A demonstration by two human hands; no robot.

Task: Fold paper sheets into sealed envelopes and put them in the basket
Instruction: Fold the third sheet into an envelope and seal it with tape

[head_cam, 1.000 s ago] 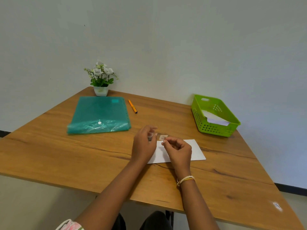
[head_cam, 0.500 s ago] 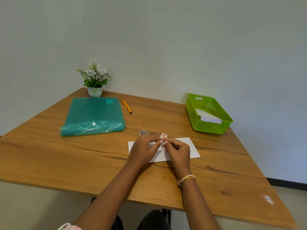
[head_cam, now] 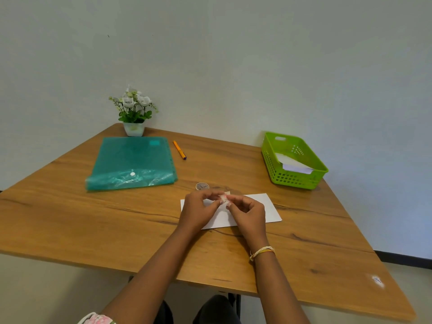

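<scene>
My left hand (head_cam: 198,208) and right hand (head_cam: 249,210) both pinch a tiny sticker (head_cam: 224,199) over the folded paper (head_cam: 268,208) on the table (head_cam: 93,225). It looks light and sticky, so I should hold only its edges.

bench (head_cam: 70,220): wooden, against the wall | far left: potted flowers (head_cam: 133,111) | before them: teal folder (head_cam: 132,163), orange pen (head_cam: 179,149) beside it | far right: green basket (head_cam: 293,160) | near middle: tape roll (head_cam: 201,186), folded white paper (head_cam: 264,208)

white folded envelope (head_cam: 261,208) flat (perhaps unsealed); green basket (head_cam: 297,181) holds paper.
</scene>
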